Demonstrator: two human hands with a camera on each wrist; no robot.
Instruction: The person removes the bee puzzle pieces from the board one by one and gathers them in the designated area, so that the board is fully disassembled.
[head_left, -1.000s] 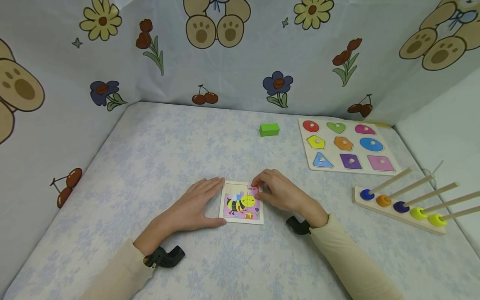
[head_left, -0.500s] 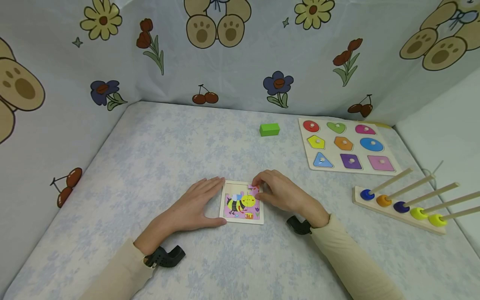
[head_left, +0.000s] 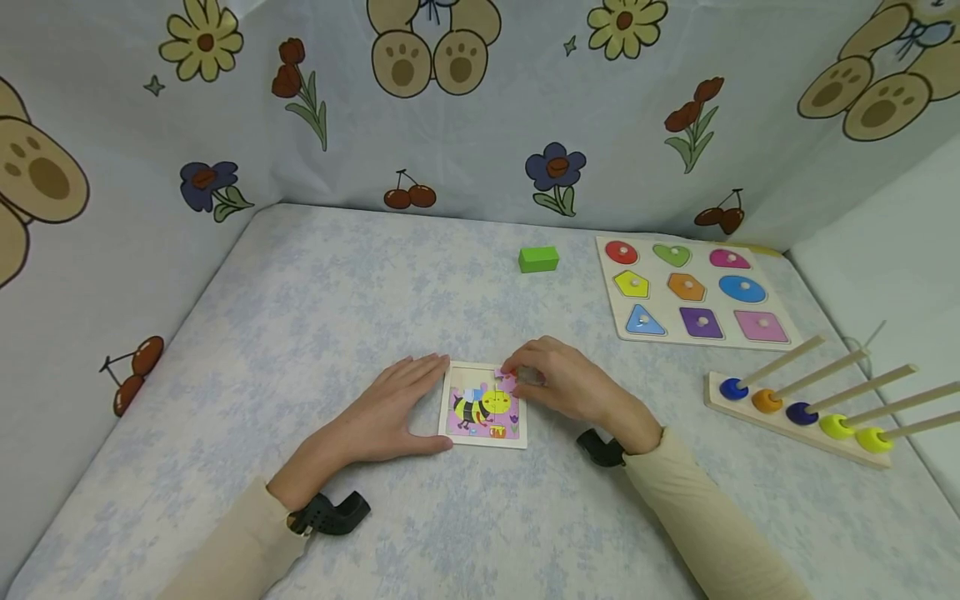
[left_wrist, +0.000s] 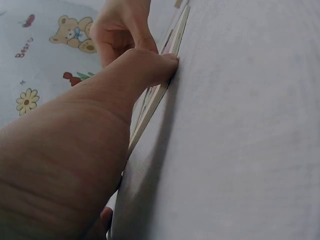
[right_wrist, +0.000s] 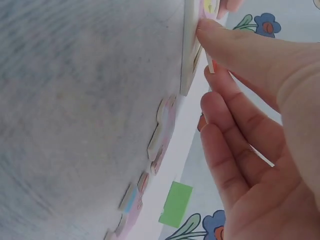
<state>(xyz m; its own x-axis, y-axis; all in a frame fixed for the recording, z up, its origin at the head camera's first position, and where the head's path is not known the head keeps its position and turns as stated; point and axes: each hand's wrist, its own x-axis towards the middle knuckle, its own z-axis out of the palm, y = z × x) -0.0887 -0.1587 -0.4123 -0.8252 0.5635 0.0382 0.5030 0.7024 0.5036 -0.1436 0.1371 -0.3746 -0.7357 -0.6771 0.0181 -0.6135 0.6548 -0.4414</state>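
A: Head view: where to look for the puzzle tray (head_left: 487,444)?

B: On the bench (head_left: 360,283), between both hands. Left grip (head_left: 390,417) along the tray's left side, fingers extended, thumb at the near corner, grasping nothing. Right grip (head_left: 558,379) over the far right corner, fingers curled, hold hard to read from here. Well apart: green block (head_left: 538,259), shape board (head_left: 659,275), peg stand (head_left: 795,433).

A: Degree of completion?

B: Apparently well advanced, with a bee picture (head_left: 480,406) across the lower and right portions. Remaining: bare base at upper left and, probably, part of the corner beneath the right grip.

A: Left wrist view: anything further?

B: Tray nearly edge-on, with the left thumb against its rim; picture mostly hidden. Right grip just beyond.

A: Right wrist view: confirmation of the hold?

B: Yes: puzzle piece (right_wrist: 211,63) pinched between thumb and index finger, close to the tray edge, seemingly not yet seated. Loose pieces (right_wrist: 166,127) on the bench near the tray, at least two; presumably the unfitted remainder. Exact count: cannot tell.
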